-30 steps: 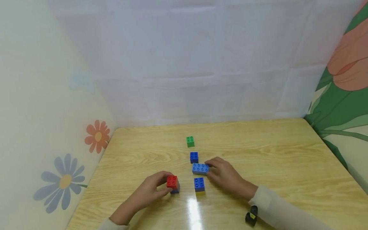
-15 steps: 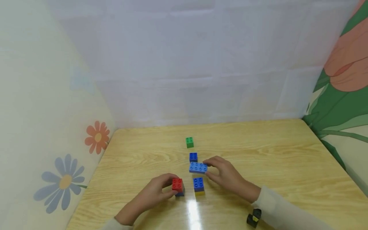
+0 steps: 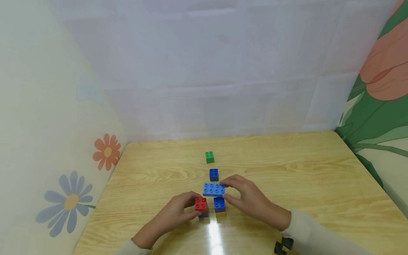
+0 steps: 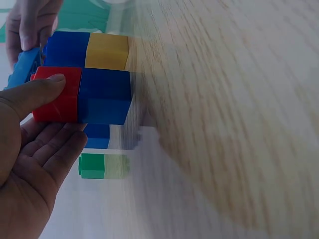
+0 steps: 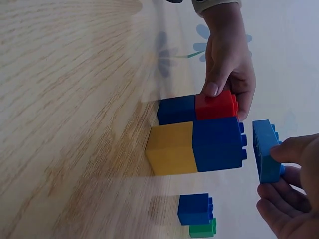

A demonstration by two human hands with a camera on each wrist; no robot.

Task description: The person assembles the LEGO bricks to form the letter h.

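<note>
My left hand [image 3: 176,210] grips a red toy brick [image 3: 200,204] between thumb and fingers; it sits on a dark blue brick [image 4: 104,96], making a two-brick stack. Close to its right stands another stack, a blue brick [image 3: 219,204] on a yellow brick [image 5: 170,149]. My right hand [image 3: 251,198] pinches the right end of a light blue eight-stud brick [image 3: 214,190]. In the right wrist view this flat brick hangs above the studs of the blue brick, apart from them.
Farther back on the wooden table [image 3: 287,159] stand a single blue brick [image 3: 214,174] and a green brick [image 3: 209,157]. A black object [image 3: 283,245] lies by the right sleeve. A white sheet [image 3: 207,71] hangs behind the table.
My left hand has moved the red-topped stack right, closer to the blue-and-yellow one. My right hand has lifted the light blue brick and brought it left, over the stacks.
</note>
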